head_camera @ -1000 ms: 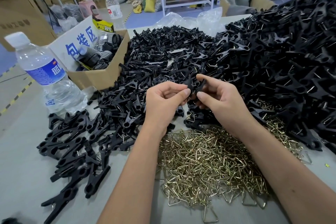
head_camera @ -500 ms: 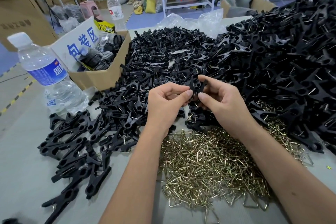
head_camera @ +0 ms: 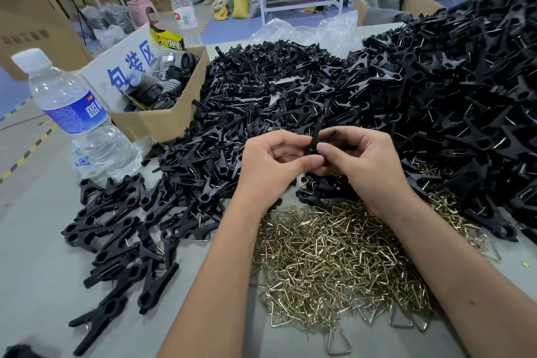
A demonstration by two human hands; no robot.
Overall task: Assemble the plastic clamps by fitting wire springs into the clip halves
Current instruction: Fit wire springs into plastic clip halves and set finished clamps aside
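My left hand (head_camera: 273, 166) and my right hand (head_camera: 363, 166) meet over the middle of the table, both pinching one black clip piece (head_camera: 314, 136) that stands nearly upright between the fingertips. A heap of brass-coloured wire springs (head_camera: 334, 256) lies just under my wrists. Loose black clip halves (head_camera: 261, 96) cover the table beyond my hands. A tall mound of black clips (head_camera: 465, 90) rises at the right. Assembled black clamps (head_camera: 116, 235) lie in a group at the near left. Any spring in the held piece is hidden by my fingers.
A water bottle (head_camera: 72, 113) stands at the left on the grey table (head_camera: 35, 241). Behind it an open cardboard box (head_camera: 162, 119) holds dark round parts. A second bottle (head_camera: 183, 14) and clear plastic bags (head_camera: 305, 29) sit at the far edge.
The clip piece between my fingertips has turned more upright and my hands have closed together around it. The view has shifted slightly.
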